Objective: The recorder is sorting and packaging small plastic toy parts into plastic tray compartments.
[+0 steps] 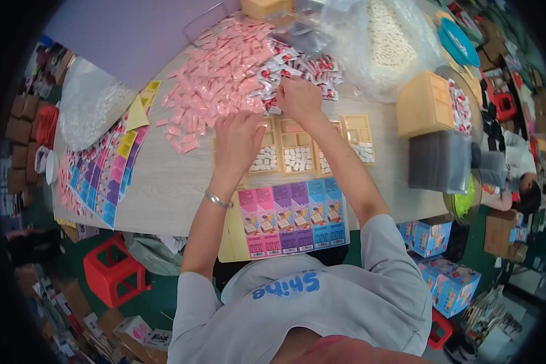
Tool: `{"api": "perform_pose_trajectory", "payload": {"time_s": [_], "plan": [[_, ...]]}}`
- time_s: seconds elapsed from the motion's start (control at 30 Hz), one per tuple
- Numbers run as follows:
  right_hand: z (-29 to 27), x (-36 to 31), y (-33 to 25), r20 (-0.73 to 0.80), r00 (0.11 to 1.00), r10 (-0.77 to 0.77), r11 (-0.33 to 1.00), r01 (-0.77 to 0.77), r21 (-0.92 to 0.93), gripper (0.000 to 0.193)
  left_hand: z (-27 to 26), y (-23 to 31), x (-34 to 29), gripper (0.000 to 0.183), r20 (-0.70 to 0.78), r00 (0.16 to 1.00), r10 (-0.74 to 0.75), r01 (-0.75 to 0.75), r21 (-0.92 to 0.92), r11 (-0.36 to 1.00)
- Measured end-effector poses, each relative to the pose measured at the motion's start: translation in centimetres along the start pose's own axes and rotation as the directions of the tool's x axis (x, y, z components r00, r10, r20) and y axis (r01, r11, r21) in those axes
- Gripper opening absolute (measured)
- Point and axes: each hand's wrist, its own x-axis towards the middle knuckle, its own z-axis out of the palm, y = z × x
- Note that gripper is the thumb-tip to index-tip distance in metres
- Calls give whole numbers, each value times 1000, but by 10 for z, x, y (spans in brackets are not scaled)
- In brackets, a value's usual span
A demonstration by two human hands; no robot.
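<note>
A row of cream compartment trays (297,141) lies in front of me, with small white pieces (298,159) in their near compartments. My left hand (239,136) is over the far part of the left trays, its fingers curled down by a heap of pink packets (215,70). What its fingertips hold, if anything, is hidden. Beyond the trays, my right hand (299,99) is closed at the edge of a pile of red-and-white sachets (312,68). Its grip is hidden too. Printed card sheets (294,217) in pink, purple and blue lie at the near table edge.
Clear bags of white pieces stand at the far right (385,42) and left (94,100). More printed sheets (106,173) lie at the left. Stacked cream trays (424,103) and clear plastic covers (440,161) stand right. A red stool (112,270) is on the floor.
</note>
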Motion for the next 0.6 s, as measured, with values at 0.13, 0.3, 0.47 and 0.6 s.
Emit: {"api": "perform_pose_trajectory", "payload": {"time_s": [0.13,0.3,0.47,0.6], "plan": [[-54,-27,49,-317,945,-78,980,131,150,9,37,36,-7,26,25,996,81,-78,-102,992],[-105,-95,124,-89,992,-86,985,71,-157,7,75,95,-3,31,-23,974,227,-228,-157,961],[-105,-117,145,-79,979,-191,973,178,-149,13,98,121,11,39,103,972,210,-201,-90,975],[-203,-176,92,-433,897,-87,993,115,40,27,103,118,-1,49,89,984,151,-150,-17,988]]}}
